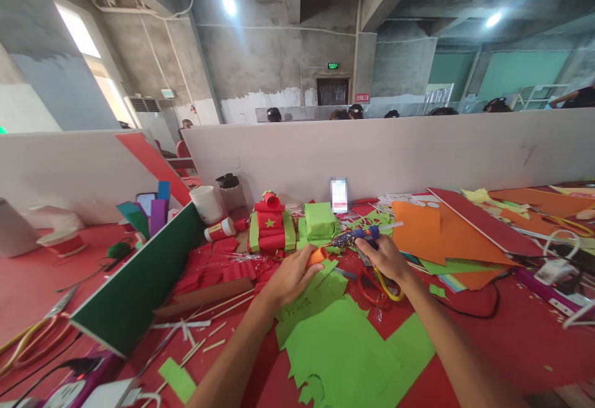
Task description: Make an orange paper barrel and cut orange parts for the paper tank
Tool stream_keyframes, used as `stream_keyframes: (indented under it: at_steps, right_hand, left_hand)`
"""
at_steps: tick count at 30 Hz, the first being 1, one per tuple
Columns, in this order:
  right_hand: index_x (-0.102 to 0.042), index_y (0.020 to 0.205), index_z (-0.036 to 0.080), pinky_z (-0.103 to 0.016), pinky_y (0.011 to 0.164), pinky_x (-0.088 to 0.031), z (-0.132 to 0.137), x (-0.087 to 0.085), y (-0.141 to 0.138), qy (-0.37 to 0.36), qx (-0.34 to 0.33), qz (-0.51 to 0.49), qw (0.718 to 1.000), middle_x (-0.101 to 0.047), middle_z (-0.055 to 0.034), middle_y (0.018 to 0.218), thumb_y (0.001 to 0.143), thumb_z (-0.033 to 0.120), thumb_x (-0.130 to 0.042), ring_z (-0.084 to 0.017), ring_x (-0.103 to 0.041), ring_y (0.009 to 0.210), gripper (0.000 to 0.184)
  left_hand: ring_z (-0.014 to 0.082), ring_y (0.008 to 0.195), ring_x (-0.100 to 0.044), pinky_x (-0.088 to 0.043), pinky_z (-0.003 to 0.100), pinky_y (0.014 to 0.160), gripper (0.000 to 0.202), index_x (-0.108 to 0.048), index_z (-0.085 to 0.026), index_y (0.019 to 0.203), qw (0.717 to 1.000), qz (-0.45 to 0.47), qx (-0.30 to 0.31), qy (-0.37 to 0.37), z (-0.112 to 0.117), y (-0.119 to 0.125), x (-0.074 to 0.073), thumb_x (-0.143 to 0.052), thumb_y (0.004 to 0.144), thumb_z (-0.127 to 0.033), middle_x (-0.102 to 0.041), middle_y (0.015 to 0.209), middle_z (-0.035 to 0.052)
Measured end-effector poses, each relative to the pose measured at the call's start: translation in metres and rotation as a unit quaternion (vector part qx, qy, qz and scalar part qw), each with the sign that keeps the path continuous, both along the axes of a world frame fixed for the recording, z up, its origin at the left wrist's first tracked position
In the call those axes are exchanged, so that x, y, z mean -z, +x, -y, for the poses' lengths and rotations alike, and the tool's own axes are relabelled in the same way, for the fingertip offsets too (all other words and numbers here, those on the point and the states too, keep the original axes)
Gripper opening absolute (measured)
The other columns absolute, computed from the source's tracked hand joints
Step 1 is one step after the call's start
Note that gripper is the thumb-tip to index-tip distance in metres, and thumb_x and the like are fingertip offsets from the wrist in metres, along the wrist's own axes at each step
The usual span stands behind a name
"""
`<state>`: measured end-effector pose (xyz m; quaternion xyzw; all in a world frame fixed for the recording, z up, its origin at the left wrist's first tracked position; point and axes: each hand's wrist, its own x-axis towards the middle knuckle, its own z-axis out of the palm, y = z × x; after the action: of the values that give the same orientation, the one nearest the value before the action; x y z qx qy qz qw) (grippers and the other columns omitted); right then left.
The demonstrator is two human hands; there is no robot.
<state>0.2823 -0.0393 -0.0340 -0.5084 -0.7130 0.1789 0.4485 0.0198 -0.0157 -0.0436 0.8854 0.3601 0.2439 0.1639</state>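
My left hand [289, 276] is closed around a small orange paper roll [317, 255], held just above green paper scraps [325, 333] on the red table. My right hand [383, 258] grips a blue patterned glue gun [356, 236] whose tip points left at the orange roll. A glue stick pokes out of the gun's back toward the right. Just beyond the hands stand a red and green paper model with a yellow star [271, 228] and a green paper box [320, 220].
A green board [139, 278] leans at the left beside red folded paper pieces [218, 265]. Orange sheets [432, 234], a dark red strip and cables lie at the right. Scissors with red and yellow handles [379, 284] rest under my right wrist. A phone [339, 195], paper cup and bottle stand by the white partition [372, 147].
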Motion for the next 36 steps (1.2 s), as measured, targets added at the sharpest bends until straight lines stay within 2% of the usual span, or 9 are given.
stream_keyframes:
  at_steps: [11,14,17,19,21,24,29,32,36]
  right_hand:
    - [-0.044,0.058,0.021,-0.025,0.045,-0.031,0.001,-0.002,0.010,-0.082,-0.039,-0.025,0.996,-0.040,0.0045,0.047,0.088,0.060,-0.051,-0.013,-0.042,0.044,0.049]
    - [-0.049,0.066,0.020,-0.025,0.044,-0.034,0.001,0.002,0.014,-0.158,-0.107,-0.111,0.975,-0.047,0.0030,0.056,0.086,0.063,-0.053,-0.011,-0.042,0.043,0.048]
    - [-0.051,0.076,0.020,-0.024,0.041,-0.033,0.002,0.005,0.019,-0.178,-0.169,-0.249,0.937,-0.047,0.0032,0.063,0.081,0.066,-0.058,-0.009,-0.039,0.044,0.047]
    - [-0.051,0.080,0.020,-0.023,0.042,-0.030,0.005,0.004,0.023,-0.168,-0.195,-0.285,0.923,-0.044,0.0043,0.063,0.077,0.058,-0.067,-0.008,-0.037,0.045,0.041]
    - [-0.052,0.083,0.019,-0.023,0.043,-0.029,0.007,0.002,0.028,-0.166,-0.197,-0.272,0.927,-0.044,0.0053,0.062,0.075,0.044,-0.074,-0.007,-0.036,0.045,0.034]
    - [-0.051,0.089,0.020,-0.024,0.047,-0.033,0.007,0.000,0.036,-0.166,-0.135,-0.223,0.951,-0.047,0.0056,0.060,0.076,0.034,-0.072,-0.009,-0.039,0.046,0.028]
    - [-0.054,0.078,0.019,-0.028,0.059,-0.041,-0.008,0.005,0.055,-0.128,0.089,-0.016,0.988,-0.060,-0.0016,0.067,0.076,0.034,-0.066,-0.018,-0.057,0.062,0.019]
    - [-0.063,0.076,0.018,-0.028,0.063,-0.040,-0.014,0.008,0.072,-0.084,0.155,0.123,0.977,-0.066,-0.0068,0.080,0.074,0.036,-0.066,-0.023,-0.061,0.074,0.019]
    - [-0.066,0.068,0.020,-0.026,0.054,-0.034,-0.015,0.012,0.091,-0.166,0.210,0.229,0.936,-0.062,-0.0043,0.061,0.077,0.046,-0.062,-0.021,-0.059,0.062,0.029]
  left_hand:
    - [0.0232,0.081,-0.059,-0.043,0.031,0.071,0.037,-0.047,-0.020,0.110,1.000,0.016,-0.022,-0.001,-0.003,-0.001,0.000,-0.031,0.098,-0.051,-0.061,0.090,0.0054]
    - [0.0226,0.082,-0.059,-0.043,0.032,0.074,0.037,-0.047,-0.020,0.111,0.999,0.034,-0.029,0.003,-0.002,-0.001,0.000,-0.028,0.099,-0.050,-0.062,0.091,0.0053]
    - [0.0222,0.086,-0.060,-0.044,0.032,0.077,0.037,-0.047,-0.020,0.115,0.998,0.050,-0.031,0.006,0.000,-0.003,-0.001,-0.025,0.101,-0.047,-0.062,0.095,0.0054]
    - [0.0224,0.089,-0.060,-0.044,0.033,0.080,0.038,-0.046,-0.020,0.119,0.998,0.055,-0.032,0.008,0.000,-0.004,-0.002,-0.025,0.101,-0.045,-0.062,0.100,0.0064]
    - [0.0229,0.091,-0.060,-0.044,0.034,0.082,0.038,-0.046,-0.019,0.120,0.998,0.049,-0.035,0.011,-0.001,-0.005,-0.003,-0.026,0.101,-0.045,-0.062,0.102,0.0071]
    - [0.0234,0.089,-0.060,-0.044,0.034,0.081,0.037,-0.047,-0.019,0.118,0.998,0.035,-0.042,0.021,-0.006,-0.008,-0.002,-0.031,0.100,-0.047,-0.062,0.099,0.0068]
    - [0.0234,0.094,-0.059,-0.046,0.034,0.082,0.036,-0.049,-0.018,0.117,0.996,0.050,-0.045,0.056,-0.015,-0.014,-0.002,-0.041,0.097,-0.048,-0.061,0.103,0.0080]
    - [0.0237,0.095,-0.057,-0.046,0.035,0.084,0.038,-0.050,-0.018,0.118,0.993,0.057,-0.055,0.087,-0.018,-0.016,-0.001,-0.045,0.095,-0.048,-0.061,0.103,0.0084]
    - [0.0241,0.095,-0.055,-0.046,0.037,0.086,0.040,-0.052,-0.018,0.118,0.988,0.055,-0.070,0.124,-0.021,-0.017,0.001,-0.049,0.094,-0.049,-0.061,0.100,0.0078]
